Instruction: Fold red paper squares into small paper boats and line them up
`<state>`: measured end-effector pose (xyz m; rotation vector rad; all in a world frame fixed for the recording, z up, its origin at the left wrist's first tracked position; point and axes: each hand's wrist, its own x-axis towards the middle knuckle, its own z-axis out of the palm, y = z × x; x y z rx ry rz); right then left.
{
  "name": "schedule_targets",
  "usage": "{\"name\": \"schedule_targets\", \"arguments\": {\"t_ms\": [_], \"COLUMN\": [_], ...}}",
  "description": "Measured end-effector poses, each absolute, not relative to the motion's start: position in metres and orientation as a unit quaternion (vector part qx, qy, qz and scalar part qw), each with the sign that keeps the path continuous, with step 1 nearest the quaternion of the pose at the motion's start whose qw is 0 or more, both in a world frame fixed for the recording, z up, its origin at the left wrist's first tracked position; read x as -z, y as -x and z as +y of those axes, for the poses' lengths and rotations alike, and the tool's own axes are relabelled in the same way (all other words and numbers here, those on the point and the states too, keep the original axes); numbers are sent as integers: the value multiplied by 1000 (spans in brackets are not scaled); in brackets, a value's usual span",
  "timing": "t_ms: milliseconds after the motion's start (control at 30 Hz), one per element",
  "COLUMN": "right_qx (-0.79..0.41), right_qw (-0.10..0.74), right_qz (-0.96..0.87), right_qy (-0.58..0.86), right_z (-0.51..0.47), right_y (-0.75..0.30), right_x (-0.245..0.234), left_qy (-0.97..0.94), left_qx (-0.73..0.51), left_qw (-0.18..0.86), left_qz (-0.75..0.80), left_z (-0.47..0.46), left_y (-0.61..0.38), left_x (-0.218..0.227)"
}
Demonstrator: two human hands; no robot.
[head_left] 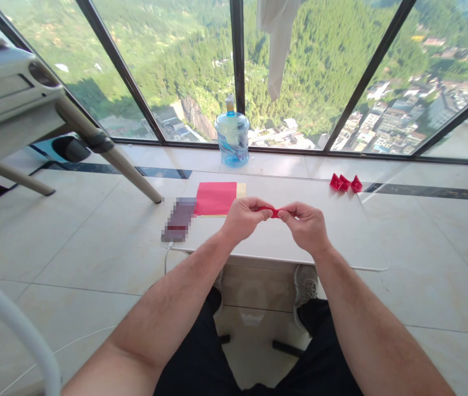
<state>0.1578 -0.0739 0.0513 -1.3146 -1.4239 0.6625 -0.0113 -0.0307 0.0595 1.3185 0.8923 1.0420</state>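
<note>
A small folded piece of red paper (275, 213) is stretched between my two hands above the white table (259, 242). My left hand (245, 218) pinches its left end between thumb and fingers. On the other end, my right hand (306, 223) has the same kind of pinch. Fingers cover much of the paper, so its full shape is hidden. Behind my left hand lies a stack of red paper sheets (216, 198), with a yellowish sheet (241, 190) showing at its edge. Several small folded red paper shapes (344, 183) stand at the table's far right.
A phone (179, 220), blurred out, lies at the table's left with a white cable (166, 258). Beyond the table a blue water jug (233, 140) stands by the window. A piece of furniture with tan legs (130, 170) is at the left. My shoes (306, 289) are below.
</note>
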Motion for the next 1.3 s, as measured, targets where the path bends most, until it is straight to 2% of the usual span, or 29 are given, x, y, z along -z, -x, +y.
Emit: {"name": "schedule_targets", "arguments": {"t_ms": [233, 600, 733, 867, 967, 1133, 1233, 1300], "right_qx": [-246, -271, -297, -330, -413, -531, -537, -495], "right_qw": [528, 551, 554, 523, 520, 560, 561, 555], "right_qz": [-592, -593, -585, -571, -524, -384, -366, -406], "right_qy": [557, 521, 513, 540, 533, 507, 513, 531], "right_z": [-73, -72, -72, -72, -70, -65, -63, -63], "right_y": [-163, -162, -162, -161, -157, -151, -151, -151], "right_x": [-49, -44, -44, -46, -43, -35, -35, -37], "left_qy": [-537, -551, -558, -528, -516, -481, -470, -464], "left_qx": [-480, -483, -488, -495, -486, -446, -462, -474], "left_qw": [587, 588, 573, 581, 594, 677, 671, 651], "left_qz": [370, 344, 349, 372, 382, 333, 339, 369], "left_z": [-30, -29, -29, -27, -26, -27, -25, -24], "left_y": [17, 16, 16, 15, 16, 17, 15, 13], "left_x": [-58, -55, -54, -52, -52, -55, -53, -51]}}
